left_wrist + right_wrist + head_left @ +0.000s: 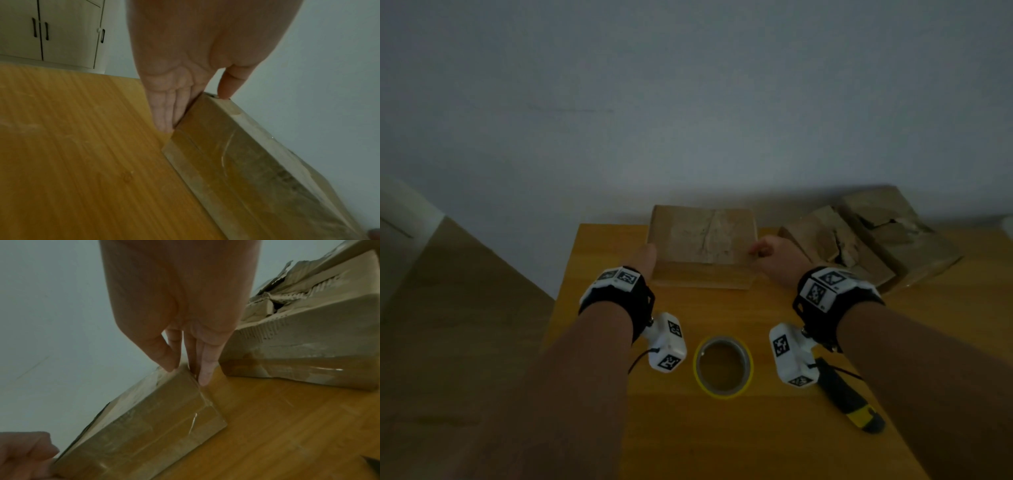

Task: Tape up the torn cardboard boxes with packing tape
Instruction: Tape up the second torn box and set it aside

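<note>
A flat cardboard box (702, 240) with a taped, creased top lies at the far middle of the wooden table (722, 308). My left hand (645, 255) holds its left side; in the left wrist view its fingers (164, 113) lie straight down the box (236, 154) side, thumb tip on the top edge. My right hand (760, 251) holds the right side the same way, thumb on top and fingers (203, 369) down the side of the box (144, 426). A roll of packing tape (722, 366) lies flat between my forearms.
Two torn cardboard boxes (835, 240) (893, 226) lean at the table's back right, close to my right hand, their ripped tops (287, 296) showing. A black and yellow utility knife (849, 401) lies under my right forearm. A white wall stands behind; white cupboards (51, 32) lie far left.
</note>
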The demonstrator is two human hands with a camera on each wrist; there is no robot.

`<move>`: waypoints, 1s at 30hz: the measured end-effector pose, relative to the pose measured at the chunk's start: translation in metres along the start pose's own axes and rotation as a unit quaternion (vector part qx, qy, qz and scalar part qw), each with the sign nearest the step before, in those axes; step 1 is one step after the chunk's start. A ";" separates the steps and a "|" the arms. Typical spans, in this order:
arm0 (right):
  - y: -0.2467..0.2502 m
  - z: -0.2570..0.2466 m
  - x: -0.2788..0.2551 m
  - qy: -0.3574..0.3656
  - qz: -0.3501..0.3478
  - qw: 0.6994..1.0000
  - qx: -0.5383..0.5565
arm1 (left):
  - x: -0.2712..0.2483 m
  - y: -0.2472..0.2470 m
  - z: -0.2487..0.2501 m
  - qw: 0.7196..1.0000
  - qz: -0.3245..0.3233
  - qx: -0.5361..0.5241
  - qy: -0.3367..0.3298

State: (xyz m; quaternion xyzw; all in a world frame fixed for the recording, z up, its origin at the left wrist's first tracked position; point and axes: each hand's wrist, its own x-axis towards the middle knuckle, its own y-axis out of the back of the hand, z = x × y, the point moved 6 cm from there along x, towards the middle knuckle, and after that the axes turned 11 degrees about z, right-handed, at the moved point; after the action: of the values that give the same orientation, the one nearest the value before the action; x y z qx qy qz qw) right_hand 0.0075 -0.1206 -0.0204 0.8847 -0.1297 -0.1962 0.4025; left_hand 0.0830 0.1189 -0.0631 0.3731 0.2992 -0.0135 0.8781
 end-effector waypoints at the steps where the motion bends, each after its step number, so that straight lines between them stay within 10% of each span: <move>1: 0.001 0.000 -0.002 0.001 0.000 1.000 -0.008 | 0.000 0.003 0.001 1.000 0.013 0.004 0.001; 9: 0.072 0.033 -0.016 -0.030 0.084 0.996 -0.016 | -0.035 0.035 0.085 0.964 0.214 -0.023 -0.157; 20: 0.130 0.145 -0.013 -0.084 0.119 0.989 -0.040 | -0.095 -0.135 0.172 0.954 0.006 0.045 -0.295; 30: 0.125 0.161 0.000 -0.021 0.056 0.994 -0.091 | -0.098 -0.182 0.179 0.917 -0.023 0.204 -0.341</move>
State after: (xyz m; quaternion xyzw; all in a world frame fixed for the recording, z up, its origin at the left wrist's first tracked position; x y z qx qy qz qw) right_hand -0.0741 -0.3069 -0.0214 0.8315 -0.1692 -0.2029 0.4887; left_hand 0.0496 -0.1506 -0.0313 0.5098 -0.0192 -0.2213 0.8311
